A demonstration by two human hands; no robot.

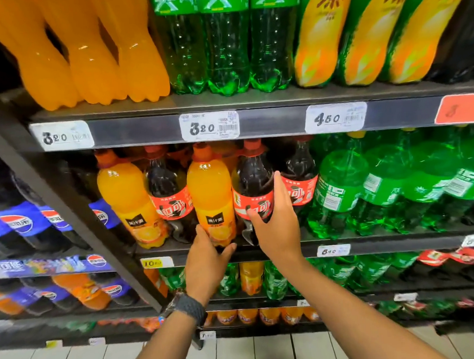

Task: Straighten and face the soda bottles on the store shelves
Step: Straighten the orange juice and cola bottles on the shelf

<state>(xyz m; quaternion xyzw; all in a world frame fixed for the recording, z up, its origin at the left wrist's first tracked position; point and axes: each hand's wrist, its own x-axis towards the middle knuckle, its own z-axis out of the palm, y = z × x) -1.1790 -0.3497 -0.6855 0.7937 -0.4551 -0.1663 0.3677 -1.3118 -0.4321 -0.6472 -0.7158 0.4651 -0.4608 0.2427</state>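
Observation:
On the middle shelf (pixel 373 244) stand pairs of bottles joined at the neck: an orange soda bottle (pixel 210 186) beside a dark cola bottle (pixel 251 178) with a red label. My left hand (pixel 207 260) grips the base of that orange bottle from below. My right hand (pixel 274 218) wraps around the cola bottle's red label, thumb on the front, fingers on its right side. Another orange and cola pair (pixel 139 196) stands to the left, and a further cola bottle (pixel 299 175) to the right.
Large green bottles (pixel 342 189) fill the right of the same shelf. The upper shelf (pixel 268 120) carries orange, green and yellow-labelled bottles above white price tags. A dark upright (pixel 74 211) separates blue-labelled cola bottles (pixel 22 223) at left. Lower shelves hold smaller bottles above a tiled floor.

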